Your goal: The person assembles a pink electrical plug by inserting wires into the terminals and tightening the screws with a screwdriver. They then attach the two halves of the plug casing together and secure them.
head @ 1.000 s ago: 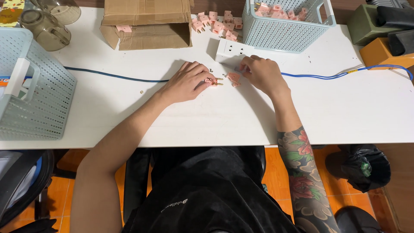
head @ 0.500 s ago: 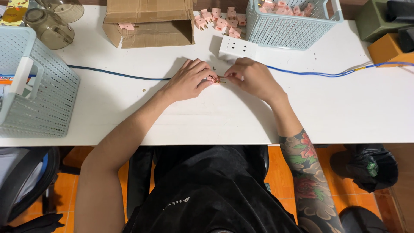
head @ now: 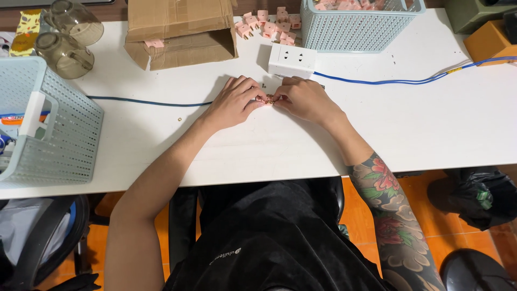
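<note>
**Two hands pinching a small pink plug part at the table's middle**

The person is pressing both hands together over one small pink plug piece (head: pixel 269 99), which is lying low on the white table (head: pixel 431 124), just in front of the white power strip (head: pixel 291 60). The left hand (head: pixel 235 101) is closing its fingertips narrowly on the piece from one side, and the right hand (head: pixel 305 99) is pinching it from the other; the fingers are covering most of it, so its exact shape cannot be told.

Doing this well seems to call for keeping both wrists resting on the table, squeezing evenly so the tiny part is not slipping sideways, and working clear of the blue cable (head: pixel 388 82) running past. A tiny loose bit (head: pixel 179 115) is lying apart on the table. More pink plugs (head: pixel 269 27) are waiting near the cardboard box (head: pixel 180 29) and in the pale blue basket (head: pixel 355 27).
</note>
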